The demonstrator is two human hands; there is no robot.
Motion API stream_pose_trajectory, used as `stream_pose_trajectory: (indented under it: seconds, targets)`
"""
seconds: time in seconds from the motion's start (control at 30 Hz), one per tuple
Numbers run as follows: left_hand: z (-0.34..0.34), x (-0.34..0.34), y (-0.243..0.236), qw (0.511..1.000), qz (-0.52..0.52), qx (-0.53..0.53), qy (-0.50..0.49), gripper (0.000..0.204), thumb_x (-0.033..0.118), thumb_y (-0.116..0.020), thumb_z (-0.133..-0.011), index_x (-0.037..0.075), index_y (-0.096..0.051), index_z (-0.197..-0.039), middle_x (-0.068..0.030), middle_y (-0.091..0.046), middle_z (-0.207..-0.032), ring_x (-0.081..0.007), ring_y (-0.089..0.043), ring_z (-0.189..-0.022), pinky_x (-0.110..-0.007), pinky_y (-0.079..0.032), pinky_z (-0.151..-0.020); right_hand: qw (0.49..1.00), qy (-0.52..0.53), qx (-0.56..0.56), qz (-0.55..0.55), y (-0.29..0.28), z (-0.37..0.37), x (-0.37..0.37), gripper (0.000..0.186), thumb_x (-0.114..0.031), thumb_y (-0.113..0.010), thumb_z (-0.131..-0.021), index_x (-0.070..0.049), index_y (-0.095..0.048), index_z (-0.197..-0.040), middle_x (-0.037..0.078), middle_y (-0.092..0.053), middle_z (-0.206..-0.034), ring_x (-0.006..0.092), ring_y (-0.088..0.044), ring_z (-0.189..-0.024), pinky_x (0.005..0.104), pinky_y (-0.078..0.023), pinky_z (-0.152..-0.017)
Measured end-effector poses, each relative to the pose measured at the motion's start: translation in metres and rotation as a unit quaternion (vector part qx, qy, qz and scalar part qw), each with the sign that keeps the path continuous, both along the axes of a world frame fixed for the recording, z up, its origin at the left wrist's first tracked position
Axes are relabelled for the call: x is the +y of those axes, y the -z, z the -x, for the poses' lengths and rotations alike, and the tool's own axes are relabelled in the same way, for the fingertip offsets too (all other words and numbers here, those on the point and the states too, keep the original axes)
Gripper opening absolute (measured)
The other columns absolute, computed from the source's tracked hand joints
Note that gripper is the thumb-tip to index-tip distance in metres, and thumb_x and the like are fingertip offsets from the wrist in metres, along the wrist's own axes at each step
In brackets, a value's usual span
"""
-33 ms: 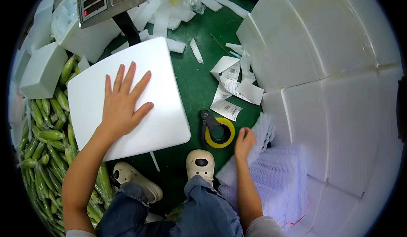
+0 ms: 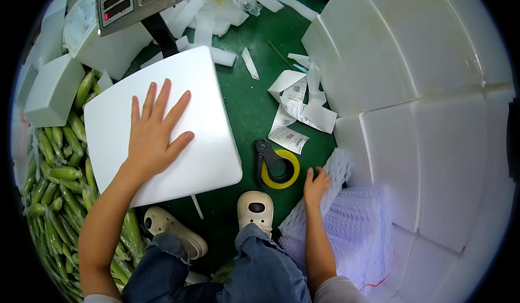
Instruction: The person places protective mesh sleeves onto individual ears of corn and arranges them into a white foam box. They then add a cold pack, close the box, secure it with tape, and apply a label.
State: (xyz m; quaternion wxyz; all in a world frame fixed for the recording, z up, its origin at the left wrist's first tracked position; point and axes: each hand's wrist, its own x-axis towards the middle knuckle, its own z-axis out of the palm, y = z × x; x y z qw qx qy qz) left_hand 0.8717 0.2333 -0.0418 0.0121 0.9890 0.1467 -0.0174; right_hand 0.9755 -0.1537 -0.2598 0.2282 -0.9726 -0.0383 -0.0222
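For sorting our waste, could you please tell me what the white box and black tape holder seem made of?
White box: probably foam, matte, judging by its thick, rounded edges. Black tape holder: likely hard plastic, dull, from its smooth moulded shape.

I see plastic-wrapped green vegetables (image 2: 65, 173) on my left, white scraps (image 2: 204, 28) on the green floor (image 2: 244, 116) at the far side, and curled label strips (image 2: 295, 106) near stacked white boxes (image 2: 395, 151) on my right.
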Motion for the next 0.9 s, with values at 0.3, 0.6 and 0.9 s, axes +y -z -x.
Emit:
stream_pose_trajectory:
  seconds: [0.3,0.6,0.9]
  targets:
    - [-0.002,0.007,-0.005,1.000,0.014,0.001,0.018,0.065,0.047,-0.055,-0.084,0.020,-0.042,-0.142,-0.0204,-0.021,-0.152,-0.0438,-0.015,-0.140,-0.061,-0.007,-0.110,0.946,-0.310,0.085,0.037,-0.064,0.065,0.102,0.068,-0.024,-0.076,-0.071,-0.024,-0.051,-0.134,0.023,-0.047,-0.116,0.0390,-0.048,-0.103,0.0429,-0.044,-0.088]
    - [0.000,0.008,-0.005,1.000,0.020,0.009,0.010,0.063,0.042,-0.054,-0.085,0.015,-0.043,-0.141,-0.0204,-0.020,-0.153,-0.0432,-0.014,-0.141,-0.060,-0.005,-0.110,0.934,-0.340,0.033,0.102,-0.028,0.043,0.078,0.070,-0.028,-0.072,-0.074,-0.027,-0.045,-0.138,0.011,-0.054,-0.093,0.0286,-0.053,-0.089,0.0406,-0.041,-0.087]
    - [-0.003,0.015,-0.004,0.999,0.011,0.041,0.004,0.065,0.045,-0.045,-0.089,0.012,-0.037,-0.144,-0.0197,-0.015,-0.154,-0.0407,-0.008,-0.143,-0.057,-0.002,-0.111,0.902,-0.159,0.100,-0.388,-0.083,0.023,0.067,0.039,-0.008,-0.057,-0.078,-0.005,-0.061,-0.117,0.012,-0.062,-0.102,0.0280,-0.062,-0.090,0.0375,-0.051,-0.078]
